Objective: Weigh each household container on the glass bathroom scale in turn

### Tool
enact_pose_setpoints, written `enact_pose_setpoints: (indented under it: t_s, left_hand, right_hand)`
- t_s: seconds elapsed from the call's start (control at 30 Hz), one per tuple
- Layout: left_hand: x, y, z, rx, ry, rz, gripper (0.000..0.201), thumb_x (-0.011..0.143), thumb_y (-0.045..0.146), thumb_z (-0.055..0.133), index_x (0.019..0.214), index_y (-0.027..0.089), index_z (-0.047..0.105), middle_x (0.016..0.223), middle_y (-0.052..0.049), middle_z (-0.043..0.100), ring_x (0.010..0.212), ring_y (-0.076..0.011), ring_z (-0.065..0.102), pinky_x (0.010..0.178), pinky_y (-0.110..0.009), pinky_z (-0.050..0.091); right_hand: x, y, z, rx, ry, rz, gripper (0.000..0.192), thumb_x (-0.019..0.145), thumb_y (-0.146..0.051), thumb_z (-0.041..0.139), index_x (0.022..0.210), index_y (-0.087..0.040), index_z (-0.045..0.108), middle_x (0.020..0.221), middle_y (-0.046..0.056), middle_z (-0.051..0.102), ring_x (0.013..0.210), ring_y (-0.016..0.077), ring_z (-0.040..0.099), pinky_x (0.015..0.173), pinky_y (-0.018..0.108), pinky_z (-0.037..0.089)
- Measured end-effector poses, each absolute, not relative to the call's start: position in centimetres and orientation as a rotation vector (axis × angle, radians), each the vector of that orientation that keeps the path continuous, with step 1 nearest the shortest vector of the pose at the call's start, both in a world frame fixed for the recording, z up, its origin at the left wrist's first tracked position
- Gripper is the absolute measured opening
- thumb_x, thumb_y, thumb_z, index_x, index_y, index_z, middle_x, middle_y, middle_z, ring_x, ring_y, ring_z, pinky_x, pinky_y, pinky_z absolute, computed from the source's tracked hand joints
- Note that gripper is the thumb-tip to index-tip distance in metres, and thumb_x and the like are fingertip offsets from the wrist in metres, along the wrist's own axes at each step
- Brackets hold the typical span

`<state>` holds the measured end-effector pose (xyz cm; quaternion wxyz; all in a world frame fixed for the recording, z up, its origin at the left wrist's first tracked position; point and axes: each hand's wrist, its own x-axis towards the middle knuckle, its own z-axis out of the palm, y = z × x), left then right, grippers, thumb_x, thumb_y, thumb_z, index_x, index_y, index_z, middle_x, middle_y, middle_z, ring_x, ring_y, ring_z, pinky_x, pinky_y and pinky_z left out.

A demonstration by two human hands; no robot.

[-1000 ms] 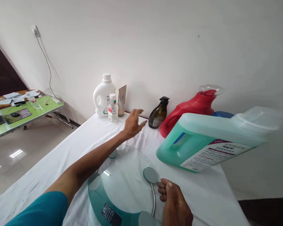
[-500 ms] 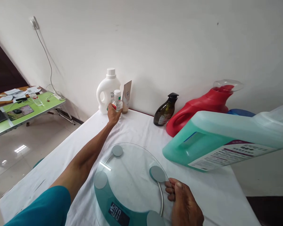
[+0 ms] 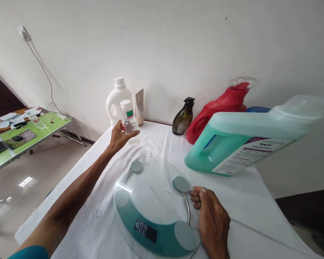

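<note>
Scale (image 3: pixel 153 205) of round glass lies empty on the white table (image 3: pixel 248 212), steadied at its right edge by the right hand (image 3: pixel 212 223), while beyond its far rim the left hand (image 3: pixel 118 138) grips a small clear bottle (image 3: pixel 126 120), lifted and not yet set on the scale.

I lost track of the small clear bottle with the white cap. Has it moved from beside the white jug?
Yes. The left hand has carried the small clear bottle forward, away from the white jug at the wall.
</note>
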<state>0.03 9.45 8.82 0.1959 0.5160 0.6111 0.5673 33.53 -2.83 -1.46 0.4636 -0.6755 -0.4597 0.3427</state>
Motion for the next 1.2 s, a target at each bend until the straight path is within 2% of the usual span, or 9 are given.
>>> enact_pose_setpoints:
  t_s: [0.13, 0.3, 0.4, 0.57, 0.87, 0.93, 1.0, 1.07, 1.2]
  left_hand:
    - [3.1, 3.8, 10.1, 1.479, 1.351, 1.513, 0.062, 0.068, 0.043, 0.104, 0.117, 0.02, 0.072, 0.113, -0.009, 0.082, 0.104, -0.0281, 0.08, 0.096, -0.045, 0.065]
    - [6.9, -1.0, 8.8, 1.538, 1.259, 1.382, 0.061, 0.069, 0.047, 0.106, 0.112, 0.02, 0.072, 0.103, -0.008, 0.08, 0.102, -0.0299, 0.079, 0.093, -0.046, 0.065]
    - [8.1, -2.8, 7.6, 1.571, 1.285, 1.295, 0.061, 0.068, 0.05, 0.106, 0.106, 0.02, 0.07, 0.099, -0.006, 0.077, 0.096, -0.0274, 0.077, 0.088, -0.043, 0.063]
    - [8.9, -4.1, 6.3, 1.698, 1.408, 1.193, 0.062, 0.065, 0.054, 0.106, 0.098, 0.023, 0.064, 0.093, -0.001, 0.072, 0.089, -0.0231, 0.07, 0.084, -0.038, 0.057]
    - [8.1, -3.6, 5.9, 1.788, 1.373, 1.135, 0.063, 0.064, 0.052, 0.106, 0.104, 0.024, 0.066, 0.101, -0.003, 0.076, 0.094, -0.0258, 0.071, 0.088, -0.04, 0.058]
    - [7.3, -3.6, 5.9, 1.8, 1.272, 1.171, 0.062, 0.07, 0.062, 0.1, 0.108, 0.024, 0.07, 0.108, -0.006, 0.077, 0.099, -0.0281, 0.073, 0.09, -0.042, 0.059]
    - [6.3, -3.5, 5.6, 1.755, 1.152, 1.284, 0.058, 0.087, 0.074, 0.082, 0.112, 0.023, 0.073, 0.118, -0.01, 0.079, 0.11, -0.0307, 0.074, 0.098, -0.045, 0.059]
    - [5.1, -3.3, 4.9, 1.649, 1.135, 1.428, 0.058, 0.101, 0.078, 0.062, 0.11, 0.022, 0.076, 0.12, -0.012, 0.08, 0.113, -0.0306, 0.075, 0.103, -0.046, 0.059]
    - [2.6, -2.6, 2.9, 1.48, 1.382, 1.558, 0.062, 0.103, 0.079, 0.055, 0.097, 0.021, 0.076, 0.105, -0.011, 0.081, 0.104, -0.028, 0.076, 0.099, -0.044, 0.06]
  right_hand:
    - [33.1, -2.7, -1.1, -1.619, -1.138, 0.828, 0.071, 0.092, -0.088, 0.048, 0.096, -0.022, 0.074, 0.09, 0.013, 0.081, 0.08, 0.0285, 0.073, 0.075, 0.041, 0.056]
    - [32.7, -3.0, -0.9, -1.563, -1.156, 0.81, 0.073, 0.09, -0.091, 0.049, 0.093, -0.022, 0.073, 0.087, 0.012, 0.079, 0.078, 0.0274, 0.072, 0.074, 0.041, 0.056]
    - [32.5, -3.1, -1.0, -1.529, -1.171, 0.795, 0.075, 0.089, -0.094, 0.049, 0.092, -0.022, 0.072, 0.087, 0.012, 0.079, 0.078, 0.027, 0.072, 0.074, 0.04, 0.056]
    - [32.5, -3.0, -1.2, -1.492, -1.169, 0.789, 0.079, 0.088, -0.097, 0.049, 0.091, -0.022, 0.072, 0.086, 0.013, 0.079, 0.076, 0.0261, 0.072, 0.071, 0.039, 0.055]
    - [32.5, -2.9, -1.3, -1.486, -1.19, 0.77, 0.078, 0.089, -0.096, 0.048, 0.091, -0.022, 0.073, 0.085, 0.012, 0.081, 0.075, 0.0258, 0.071, 0.072, 0.039, 0.054]
    - [32.6, -2.9, -1.4, -1.489, -1.187, 0.762, 0.075, 0.09, -0.093, 0.05, 0.09, -0.022, 0.073, 0.085, 0.012, 0.081, 0.075, 0.0262, 0.071, 0.072, 0.039, 0.054]
    - [32.6, -2.8, -1.5, -1.495, -1.182, 0.765, 0.073, 0.089, -0.092, 0.052, 0.091, -0.022, 0.074, 0.085, 0.013, 0.081, 0.076, 0.0269, 0.072, 0.072, 0.039, 0.054]
    - [32.6, -2.7, -1.5, -1.498, -1.185, 0.773, 0.072, 0.088, -0.091, 0.054, 0.092, -0.022, 0.076, 0.085, 0.013, 0.081, 0.077, 0.0274, 0.073, 0.071, 0.039, 0.055]
    - [32.5, -2.6, -1.5, -1.525, -1.173, 0.773, 0.068, 0.087, -0.087, 0.057, 0.093, -0.022, 0.077, 0.085, 0.013, 0.079, 0.076, 0.0277, 0.073, 0.071, 0.039, 0.057]
